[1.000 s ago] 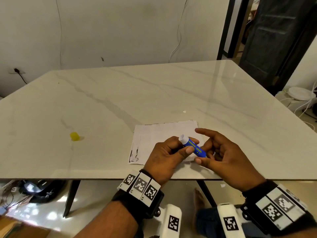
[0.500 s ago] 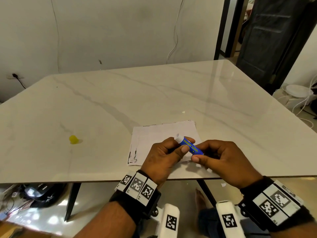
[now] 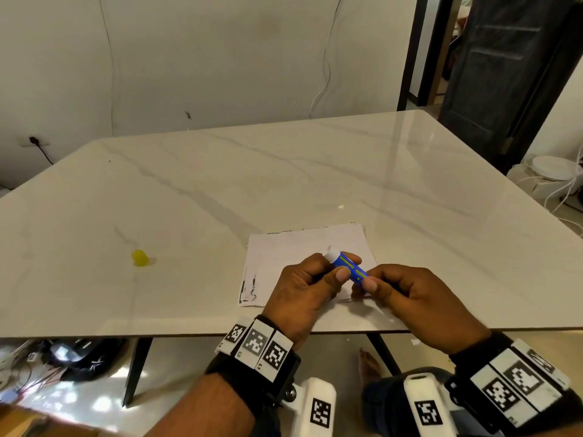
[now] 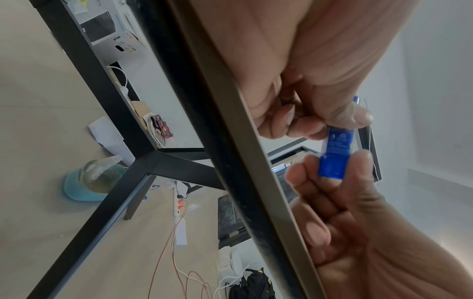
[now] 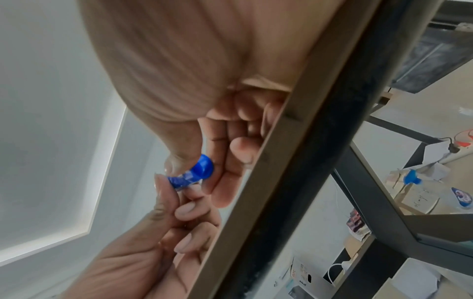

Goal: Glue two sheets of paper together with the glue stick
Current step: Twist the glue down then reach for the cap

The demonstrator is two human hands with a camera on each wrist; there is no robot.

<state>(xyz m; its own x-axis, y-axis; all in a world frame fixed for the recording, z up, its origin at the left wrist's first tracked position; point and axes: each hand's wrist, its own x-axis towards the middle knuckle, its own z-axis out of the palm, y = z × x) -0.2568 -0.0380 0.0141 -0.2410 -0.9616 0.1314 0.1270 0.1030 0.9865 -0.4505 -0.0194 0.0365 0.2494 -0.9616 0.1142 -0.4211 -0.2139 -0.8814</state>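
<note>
A blue glue stick (image 3: 348,267) with its white tip bare slants over the near table edge, held by both hands. My left hand (image 3: 307,287) grips its upper barrel between thumb and fingers. My right hand (image 3: 407,299) pinches its lower end, thumb on top. In the left wrist view the blue barrel (image 4: 336,151) runs between both thumbs. The right wrist view shows the stick's round blue base (image 5: 202,169) against my right fingers. White paper (image 3: 296,250) lies flat on the table under the hands; I cannot tell how many sheets. A small yellow cap (image 3: 139,258) stands on the table far left.
The marble table (image 3: 284,184) spreads wide beyond the paper. Its front edge runs just below my wrists. A dark door (image 3: 511,67) stands at the back right. Bags, cables and a power strip (image 4: 179,204) lie on the floor beneath.
My right index finger, stretched out a second ago, has curled in. The right hand now pinches the stick's lower end. The left hand's grip is unchanged.
</note>
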